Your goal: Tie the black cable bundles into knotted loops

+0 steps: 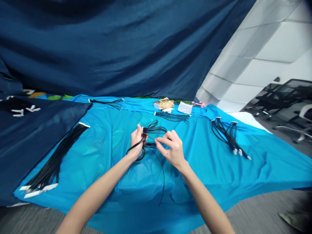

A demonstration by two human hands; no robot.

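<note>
Near the middle of the blue-covered table, my left hand (137, 141) is closed around a bundle of thin black wires (156, 130) with a white connector at its near end. A thicker black cord loops about the fingers and wrist of that hand. My right hand (172, 146) is just to the right, thumb and forefinger pinched on what looks like one thin black wire, beside the fanned wire ends. A long loose wire (163, 175) hangs down from the bundle over the cloth between my forearms.
A thick stack of black wire harnesses (62, 152) lies at left, and another group (226, 136) at right. Further back are two harnesses (107, 102) (172, 116), a gold packet (163, 104) and a white packet (185, 107). An orange ring (97, 144) lies left of centre.
</note>
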